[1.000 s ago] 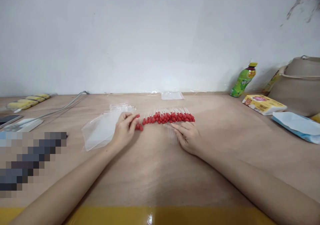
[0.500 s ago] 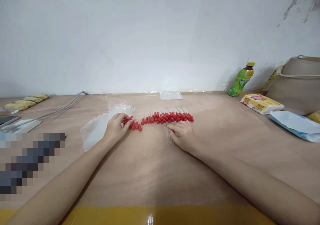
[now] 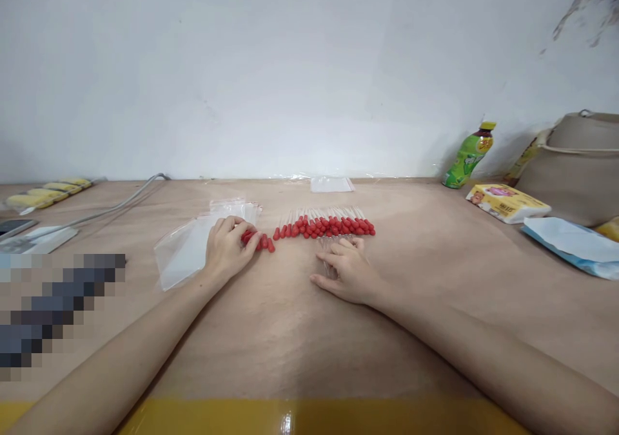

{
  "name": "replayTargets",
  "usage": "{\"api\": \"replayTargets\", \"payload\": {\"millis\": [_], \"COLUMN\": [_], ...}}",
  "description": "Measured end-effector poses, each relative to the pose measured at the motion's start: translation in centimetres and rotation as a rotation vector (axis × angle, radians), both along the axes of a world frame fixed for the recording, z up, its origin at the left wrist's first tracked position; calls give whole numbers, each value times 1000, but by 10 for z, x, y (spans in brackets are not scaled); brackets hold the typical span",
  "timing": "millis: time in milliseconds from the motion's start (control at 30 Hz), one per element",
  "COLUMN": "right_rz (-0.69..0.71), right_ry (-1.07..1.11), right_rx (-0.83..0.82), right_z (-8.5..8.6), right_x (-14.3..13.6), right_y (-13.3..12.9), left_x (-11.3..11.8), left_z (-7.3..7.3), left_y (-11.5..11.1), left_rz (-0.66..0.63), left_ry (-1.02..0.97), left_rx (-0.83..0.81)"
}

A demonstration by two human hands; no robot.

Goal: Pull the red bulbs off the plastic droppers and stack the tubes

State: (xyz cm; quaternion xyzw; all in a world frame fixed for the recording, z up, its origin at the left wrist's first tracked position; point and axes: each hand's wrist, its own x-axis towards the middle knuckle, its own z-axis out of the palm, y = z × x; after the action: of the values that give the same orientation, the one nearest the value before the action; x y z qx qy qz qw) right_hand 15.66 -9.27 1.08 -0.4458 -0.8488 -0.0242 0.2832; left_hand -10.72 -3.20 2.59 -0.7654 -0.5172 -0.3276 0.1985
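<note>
My left hand (image 3: 228, 245) is curled over a small group of red rubber bulbs (image 3: 264, 243), with its thumb and fingertips around some of them. The fingers hide part of that group. My right hand (image 3: 349, 269) lies low over a few thin clear tubes (image 3: 326, 267), thumb and index finger apart, touching or just above them. Beyond it stretches a row of droppers (image 3: 333, 227), their red bulbs facing me and clear thin tips toward the wall. Clear zip bags (image 3: 181, 254) lie under and beside my left hand.
A small bag (image 3: 332, 184) lies by the wall. On the right are a green bottle (image 3: 469, 156), a tissue pack (image 3: 507, 203), a blue-white packet (image 3: 573, 245) and a grey-beige bag (image 3: 570, 171). Yellow packaged items (image 3: 48, 193) and a cable (image 3: 120, 209) are at left.
My right hand has spread its thumb and index finger apart and shifted slightly toward me. My left fingers have moved a little right, deeper over the red bulbs.
</note>
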Motion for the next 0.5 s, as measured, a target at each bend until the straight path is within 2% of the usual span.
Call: {"api": "replayTargets", "payload": {"millis": [300, 400, 500], "right_rz": [12, 21, 37], "right_ry": [-85, -84, -78], "right_rx": [-3, 1, 7], "right_z": [2, 2, 2], "right_x": [0, 1, 1], "right_y": [0, 0, 0], "left_x": [11, 13, 17], "left_z": [-3, 2, 10], "left_y": [-9, -9, -4], "left_rz": [-19, 17, 52], "left_ry": [16, 49, 69], "left_rx": [2, -28, -125]}}
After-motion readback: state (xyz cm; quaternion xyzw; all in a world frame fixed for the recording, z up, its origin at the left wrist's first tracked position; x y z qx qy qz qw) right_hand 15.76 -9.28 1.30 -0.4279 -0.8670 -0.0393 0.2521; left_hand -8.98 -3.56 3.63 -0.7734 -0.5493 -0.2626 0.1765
